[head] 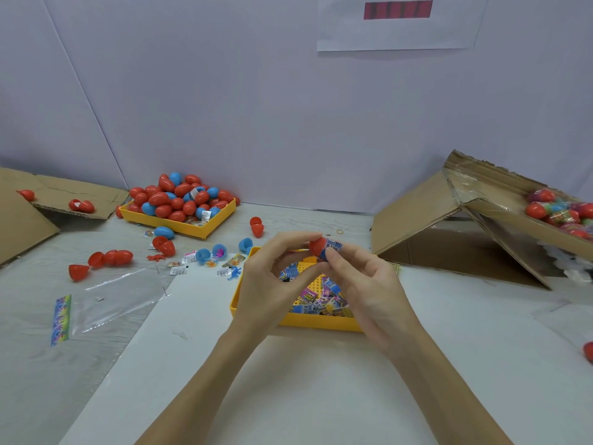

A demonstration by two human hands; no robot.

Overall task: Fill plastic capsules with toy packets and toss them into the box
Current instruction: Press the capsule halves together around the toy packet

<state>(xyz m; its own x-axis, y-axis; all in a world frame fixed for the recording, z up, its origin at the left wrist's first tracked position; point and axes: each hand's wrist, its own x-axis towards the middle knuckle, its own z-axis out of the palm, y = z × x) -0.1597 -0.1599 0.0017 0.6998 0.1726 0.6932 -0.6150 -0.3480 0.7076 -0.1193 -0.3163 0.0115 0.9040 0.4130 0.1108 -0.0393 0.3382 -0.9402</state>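
Capsule (318, 246) — a red half, pinched in your left hand (272, 277) above the packet tray (316, 322). Your right hand (362, 284) pinches a blue packet (333, 246) at its mouth — box (500, 216) sits far right.

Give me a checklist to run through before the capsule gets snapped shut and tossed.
1. Red capsule half held: ok, the left hand pinches it at the fingertips.
2. Packet fully inside: not ok, the right hand pinches it and part still sticks out of the red half.
3. Second half ready: cannot tell, something blue shows between the fingers, but its shape is hidden.
4. Box open to receive: ok, it lies to the right with its flap up and filled capsules inside.
5. More packets on hand: ok, the yellow tray under the hands holds many.
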